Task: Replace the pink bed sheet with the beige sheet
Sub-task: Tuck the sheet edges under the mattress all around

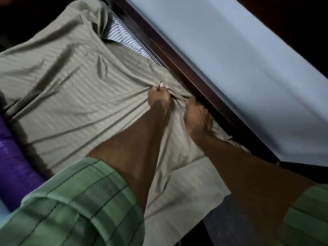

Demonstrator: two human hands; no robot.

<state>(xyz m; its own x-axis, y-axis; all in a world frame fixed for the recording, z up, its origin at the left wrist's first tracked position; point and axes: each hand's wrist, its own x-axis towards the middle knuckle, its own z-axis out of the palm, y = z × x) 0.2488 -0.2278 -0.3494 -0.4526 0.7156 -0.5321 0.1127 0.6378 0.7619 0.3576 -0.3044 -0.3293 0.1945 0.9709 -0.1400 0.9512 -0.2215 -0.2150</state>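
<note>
1. Nearest the camera, two green checked sleeves (79,201) frame the view; both forearms reach toward the far right.
2. Left hand (158,98): fingers curled, bunching a fold of the beige sheet (62,77).
3. Right hand (197,116): fingers curled into the sheet edge beside the dark wooden bed frame (186,77).
4. One beige sheet: spread over the mattress, long axis running near right to far left.
5. Farther off, one patch of striped mattress (122,34) shows uncovered.
</note>
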